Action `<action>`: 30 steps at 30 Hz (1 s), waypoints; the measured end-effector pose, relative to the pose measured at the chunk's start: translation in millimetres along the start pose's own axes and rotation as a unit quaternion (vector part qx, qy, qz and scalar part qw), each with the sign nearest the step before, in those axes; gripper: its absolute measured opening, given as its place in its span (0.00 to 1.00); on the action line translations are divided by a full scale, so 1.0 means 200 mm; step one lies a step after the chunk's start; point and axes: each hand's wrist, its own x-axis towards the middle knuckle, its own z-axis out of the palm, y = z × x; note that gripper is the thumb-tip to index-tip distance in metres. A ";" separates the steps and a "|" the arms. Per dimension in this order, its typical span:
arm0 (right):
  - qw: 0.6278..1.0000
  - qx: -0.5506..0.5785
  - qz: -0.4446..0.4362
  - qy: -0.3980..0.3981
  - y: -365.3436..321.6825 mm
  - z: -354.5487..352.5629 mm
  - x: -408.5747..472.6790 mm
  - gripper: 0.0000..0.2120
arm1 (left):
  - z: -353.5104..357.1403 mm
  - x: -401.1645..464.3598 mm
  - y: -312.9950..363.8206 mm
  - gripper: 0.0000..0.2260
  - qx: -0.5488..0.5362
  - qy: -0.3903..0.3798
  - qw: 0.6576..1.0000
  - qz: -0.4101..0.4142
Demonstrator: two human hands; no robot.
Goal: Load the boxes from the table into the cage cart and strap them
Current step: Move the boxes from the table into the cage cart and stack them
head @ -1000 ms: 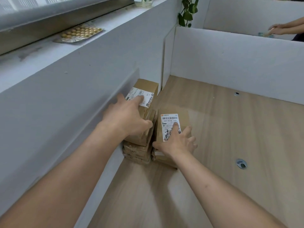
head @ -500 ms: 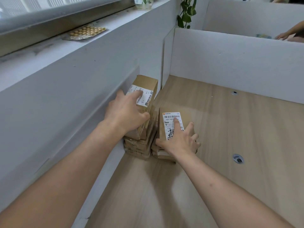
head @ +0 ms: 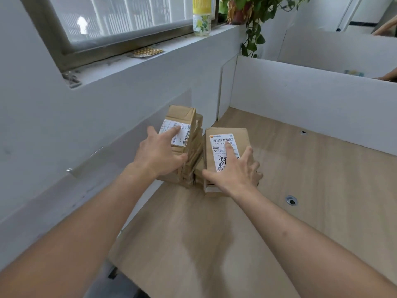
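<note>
We see two stacks of brown boxes on a wooden surface (head: 247, 244), close to the gray wall on the left. The left stack (head: 189, 160) is taller and touches the wall. The right stack (head: 227, 147) sits just beside it, and the two stacks touch near the bottom.

Our left hand (head: 160, 154) lies on top of the left stack. Its fingers reach over the white label (head: 181, 136), and the thumb curls round the near right edge of the top box, so the hand grips it.

Our right hand (head: 234, 169) lies on top of the right stack. Its pointer finger is straight on the big white label (head: 221, 147). The thumb goes down the left side and the other fingers bend over the right side, so this hand grips its box too.

White walls (head: 311, 100) stand at the far side of the surface. Up on the window ledge (head: 150, 67) we see a sheet of yellow pills (head: 147, 52), a bottle (head: 201, 16) and a green plant (head: 251, 22).
</note>
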 end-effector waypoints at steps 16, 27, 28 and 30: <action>0.986 -0.013 -0.158 -0.042 0.19 -0.08 -0.74 0.53 | 0.08 -1.06 -0.06 0.40 0.002 0.064 0.987 -0.146; 0.971 -0.069 -0.215 -0.077 0.09 0.18 -1.24 0.54 | 0.19 -1.63 -0.37 0.40 -0.027 0.042 0.974 -0.220; 0.970 -0.074 -0.218 -0.080 0.08 0.21 -1.28 0.54 | 0.21 -1.68 -0.41 0.40 -0.031 0.036 0.973 -0.225; 0.967 -0.084 -0.225 -0.088 0.05 0.27 -1.37 0.54 | 0.24 -1.78 -0.48 0.40 -0.033 0.026 0.972 -0.232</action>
